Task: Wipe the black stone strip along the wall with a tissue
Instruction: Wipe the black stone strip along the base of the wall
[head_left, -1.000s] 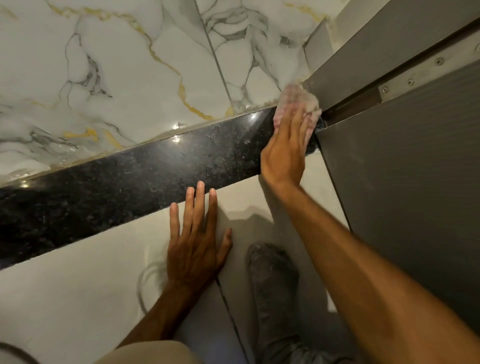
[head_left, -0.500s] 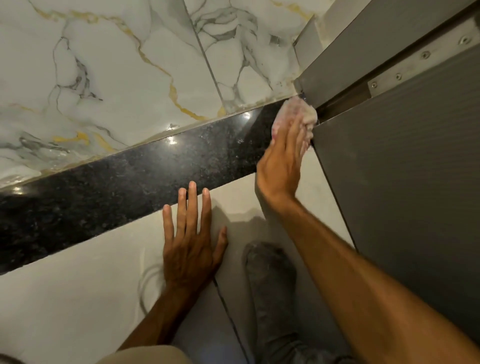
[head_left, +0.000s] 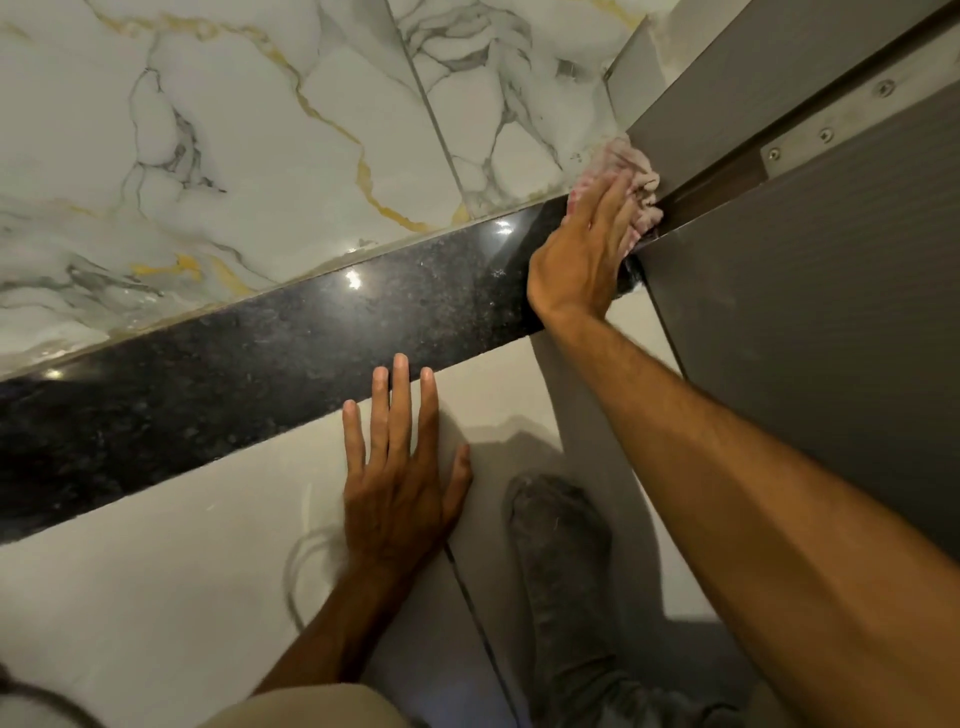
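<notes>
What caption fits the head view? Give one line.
Right hand presses tissue on black strip by door; left hand flat.

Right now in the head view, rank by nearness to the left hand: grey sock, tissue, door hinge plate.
From the left hand, flat on the floor tile:
1. grey sock, just to its right on the floor.
2. tissue, under the right hand at the strip's far end.
3. door hinge plate, upper right.

Legible text, labels, brands, numbers, signs: none that I can read in this view.
</notes>
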